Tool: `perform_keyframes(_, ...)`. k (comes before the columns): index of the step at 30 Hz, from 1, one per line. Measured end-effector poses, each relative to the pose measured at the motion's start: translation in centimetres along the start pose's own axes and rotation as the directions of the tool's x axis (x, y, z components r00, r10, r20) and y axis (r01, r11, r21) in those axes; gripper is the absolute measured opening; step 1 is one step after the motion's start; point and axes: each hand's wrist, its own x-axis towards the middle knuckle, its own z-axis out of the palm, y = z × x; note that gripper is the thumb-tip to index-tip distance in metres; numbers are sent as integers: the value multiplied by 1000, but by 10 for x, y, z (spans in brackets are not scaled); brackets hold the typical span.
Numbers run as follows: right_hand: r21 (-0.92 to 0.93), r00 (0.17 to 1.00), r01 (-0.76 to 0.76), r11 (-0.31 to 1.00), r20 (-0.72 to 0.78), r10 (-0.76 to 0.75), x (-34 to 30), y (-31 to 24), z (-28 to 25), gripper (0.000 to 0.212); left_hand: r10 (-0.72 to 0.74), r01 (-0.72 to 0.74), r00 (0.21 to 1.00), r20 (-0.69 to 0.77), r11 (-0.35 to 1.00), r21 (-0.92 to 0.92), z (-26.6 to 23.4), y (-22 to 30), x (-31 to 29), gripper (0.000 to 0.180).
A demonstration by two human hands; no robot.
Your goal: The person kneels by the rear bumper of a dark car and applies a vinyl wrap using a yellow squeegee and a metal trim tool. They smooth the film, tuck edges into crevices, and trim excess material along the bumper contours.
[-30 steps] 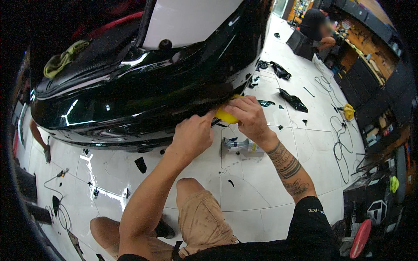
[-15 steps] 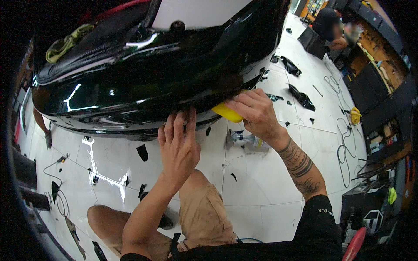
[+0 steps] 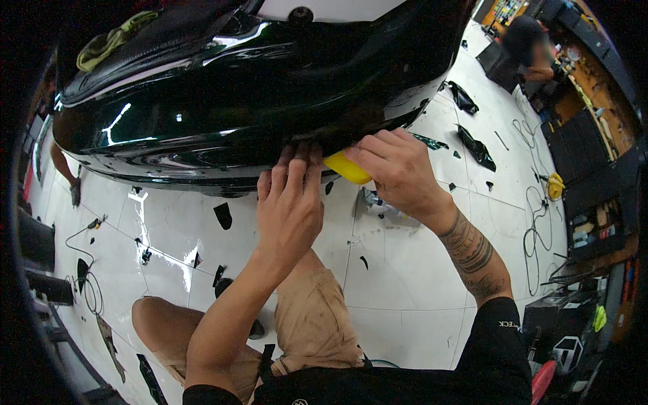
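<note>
A glossy black car bumper [image 3: 223, 135] curves across the upper middle of the head view. Fingertips of my left hand [image 3: 290, 202] press on its lower edge, fingers stretched out and slightly apart, holding nothing. Just to the right, my right hand [image 3: 398, 169] grips a yellow squeegee [image 3: 347, 169], thumb and fingers wrapped round it, with its far edge against the bumper. Part of the squeegee is hidden by the fingers. A green cloth [image 3: 115, 40] lies on the car at the upper left.
White floor tiles [image 3: 418, 270] carry scattered black film scraps [image 3: 476, 148]. Below my right hand lies a clear spray bottle [image 3: 378, 206], partly covered. Cables [image 3: 533, 236] trail near dark shelving [image 3: 594, 162] on the right. Another person [image 3: 530, 50] is at the upper right; someone's leg [image 3: 64, 169] shows at left.
The view has shifted a little. My left hand has slid slightly right along the bumper, closer to the squeegee. My right hand keeps hold of the squeegee.
</note>
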Motion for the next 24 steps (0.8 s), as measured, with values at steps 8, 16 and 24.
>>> perform_keyframes(8, -136, 980, -154, 979, 102, 169, 17, -23, 0, 20, -71, 76, 992, -107, 996, 45, -17, -42, 13, 30)
perform_keyframes(16, -125, 984, -159, 979, 64, 168, 15, -17, 6, 3, -178, 166, 950, -255, 984, -65, 2, -35, 20, 20)
perform_keyframes(24, 62, 1000, -18, 998, 6, 18, 2, 0, 1, 27, -188, 144, 907, -376, 979, -141, 12, -37, 24, 25)
